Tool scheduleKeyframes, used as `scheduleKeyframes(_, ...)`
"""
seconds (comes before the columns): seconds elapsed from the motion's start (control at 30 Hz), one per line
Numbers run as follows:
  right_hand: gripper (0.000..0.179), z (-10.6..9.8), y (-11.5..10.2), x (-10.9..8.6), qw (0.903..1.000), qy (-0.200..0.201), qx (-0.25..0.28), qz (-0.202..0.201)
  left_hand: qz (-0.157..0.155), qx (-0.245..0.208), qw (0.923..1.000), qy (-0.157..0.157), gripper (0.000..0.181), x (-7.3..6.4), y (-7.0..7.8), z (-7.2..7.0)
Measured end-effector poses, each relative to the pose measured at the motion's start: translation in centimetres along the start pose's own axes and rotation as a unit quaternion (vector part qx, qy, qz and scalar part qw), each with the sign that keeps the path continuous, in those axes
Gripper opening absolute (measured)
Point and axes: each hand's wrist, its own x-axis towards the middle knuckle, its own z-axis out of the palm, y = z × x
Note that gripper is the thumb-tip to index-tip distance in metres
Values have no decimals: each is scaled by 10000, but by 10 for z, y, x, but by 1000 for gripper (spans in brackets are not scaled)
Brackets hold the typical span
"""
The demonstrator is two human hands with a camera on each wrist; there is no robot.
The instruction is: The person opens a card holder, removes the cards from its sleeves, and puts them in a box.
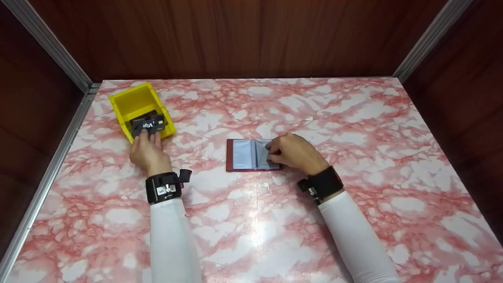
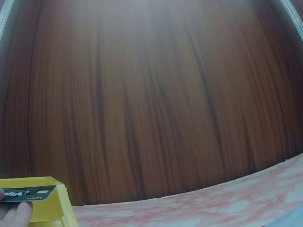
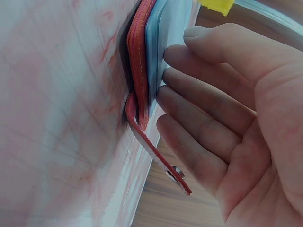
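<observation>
My left hand (image 1: 149, 154) is at the near end of a yellow bin (image 1: 135, 94) and pinches a black card (image 1: 154, 125) marked "Vip". In the left wrist view, the same card (image 2: 35, 193) tilts above the bin's inside. A red card holder (image 1: 229, 156) lies spread on the table with its clear sleeves (image 1: 242, 154) showing. Over its right half is my right hand (image 1: 296, 152), nothing in its grasp. Gently bent fingers (image 3: 203, 116) meet the edge of the sleeves in the right wrist view, and the thumb stands apart from them.
More dark cards (image 1: 137, 120) lie in the bin beneath the held one. A red strap (image 3: 154, 153) with a metal snap sticks out from the card holder. Brown wood-grain panels (image 1: 251, 39) border the pink-and-white marbled table (image 1: 251, 236) at the back and both sides.
</observation>
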Motion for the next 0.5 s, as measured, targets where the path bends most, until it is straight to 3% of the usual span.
scheduleKeyframes(0.23, 9, 0, -1, 0, 9999, 81, -78, 5, -14, -49, 9996, 262, 43, 4, -3, -1)
scheduleKeyframes(0.5, 10, 0, -2, 0, 10000, 59, -67, 38, 61, -72, 9996, 252, 45, 4, -5, -3)
